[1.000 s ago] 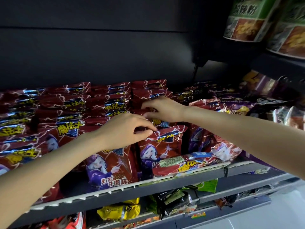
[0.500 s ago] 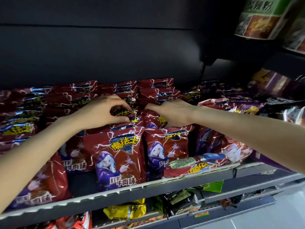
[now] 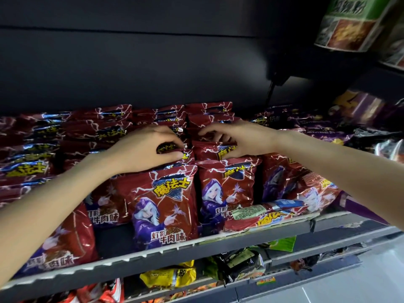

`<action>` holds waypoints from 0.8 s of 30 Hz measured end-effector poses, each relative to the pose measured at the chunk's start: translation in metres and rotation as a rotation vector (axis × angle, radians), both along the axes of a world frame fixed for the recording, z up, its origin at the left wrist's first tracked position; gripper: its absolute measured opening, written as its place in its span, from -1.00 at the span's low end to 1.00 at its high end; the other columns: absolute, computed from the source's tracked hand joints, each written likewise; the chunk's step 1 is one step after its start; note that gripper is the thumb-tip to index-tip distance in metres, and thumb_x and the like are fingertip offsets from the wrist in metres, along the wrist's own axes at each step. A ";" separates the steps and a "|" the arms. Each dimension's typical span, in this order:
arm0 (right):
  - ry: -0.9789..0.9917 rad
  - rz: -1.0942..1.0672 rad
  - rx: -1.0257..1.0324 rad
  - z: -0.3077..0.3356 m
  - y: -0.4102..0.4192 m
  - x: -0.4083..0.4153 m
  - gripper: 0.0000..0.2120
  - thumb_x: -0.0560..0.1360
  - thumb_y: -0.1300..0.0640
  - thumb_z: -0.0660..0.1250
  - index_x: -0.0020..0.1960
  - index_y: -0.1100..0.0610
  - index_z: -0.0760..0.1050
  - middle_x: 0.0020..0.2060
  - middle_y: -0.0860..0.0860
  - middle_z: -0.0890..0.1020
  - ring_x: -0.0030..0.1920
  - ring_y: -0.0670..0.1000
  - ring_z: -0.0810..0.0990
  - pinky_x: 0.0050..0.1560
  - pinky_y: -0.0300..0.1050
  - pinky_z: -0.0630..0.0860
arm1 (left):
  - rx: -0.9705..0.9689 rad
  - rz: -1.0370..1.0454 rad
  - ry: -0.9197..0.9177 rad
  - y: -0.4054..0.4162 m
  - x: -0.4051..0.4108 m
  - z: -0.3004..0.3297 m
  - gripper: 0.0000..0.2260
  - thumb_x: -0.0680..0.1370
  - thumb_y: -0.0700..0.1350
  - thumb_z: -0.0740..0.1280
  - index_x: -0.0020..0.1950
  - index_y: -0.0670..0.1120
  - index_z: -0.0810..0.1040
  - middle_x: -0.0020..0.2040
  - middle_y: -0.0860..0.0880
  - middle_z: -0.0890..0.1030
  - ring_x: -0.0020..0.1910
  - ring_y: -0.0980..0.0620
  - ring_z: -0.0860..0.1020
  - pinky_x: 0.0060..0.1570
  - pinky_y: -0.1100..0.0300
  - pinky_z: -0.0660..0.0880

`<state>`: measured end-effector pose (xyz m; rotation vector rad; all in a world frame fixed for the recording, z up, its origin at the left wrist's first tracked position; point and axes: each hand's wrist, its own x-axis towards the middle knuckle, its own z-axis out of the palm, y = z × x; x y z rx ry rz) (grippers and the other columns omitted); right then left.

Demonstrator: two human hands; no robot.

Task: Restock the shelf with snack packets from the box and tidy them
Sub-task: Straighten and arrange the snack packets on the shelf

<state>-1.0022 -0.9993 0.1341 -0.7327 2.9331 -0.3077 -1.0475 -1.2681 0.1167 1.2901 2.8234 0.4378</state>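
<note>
Red snack packet point(image 3: 166, 204): "魔法士", "灯影牛肉味".

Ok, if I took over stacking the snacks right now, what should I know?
Left hand grips the top of a red packet in the middle row. Right hand grips the next row's packet top. Done: red packets fill the shelf, most standing in rows. Left: one packet lies flat along the front edge at right and wants standing up. The box is out of view.

Single head-worn wide-angle view, close to the shelf point(image 3: 166, 256), facing forward and slightly downward, level with its packets
</note>
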 end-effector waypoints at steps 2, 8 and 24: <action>-0.021 0.043 0.061 0.000 0.002 0.001 -0.21 0.43 0.13 0.46 0.45 -0.26 0.07 0.24 0.01 0.50 0.05 0.00 0.55 -0.09 -0.13 0.47 | -0.010 -0.011 -0.004 0.001 0.001 0.000 -0.51 0.39 0.44 0.11 0.21 0.27 0.48 0.24 0.22 0.45 0.24 0.16 0.41 0.23 0.05 0.40; 0.020 0.115 0.083 -0.005 0.002 -0.004 -0.19 0.45 0.16 0.44 0.48 -0.23 0.04 0.35 -0.01 0.44 0.20 0.01 0.49 0.07 -0.09 0.47 | -0.016 -0.036 0.023 -0.005 0.000 0.003 -0.68 0.48 0.16 0.30 0.24 0.24 0.48 0.19 0.19 0.51 0.14 0.15 0.49 0.15 0.06 0.47; 0.240 0.054 -0.111 0.031 0.013 0.018 -0.68 0.49 0.27 0.39 0.22 0.08 0.54 0.03 -0.06 0.61 -0.04 -0.10 0.60 -0.01 -0.13 0.56 | 0.113 -0.067 0.127 0.000 0.012 0.017 -0.76 0.56 0.05 0.25 0.22 0.15 0.53 0.13 0.26 0.48 0.03 0.28 0.45 0.09 0.29 0.38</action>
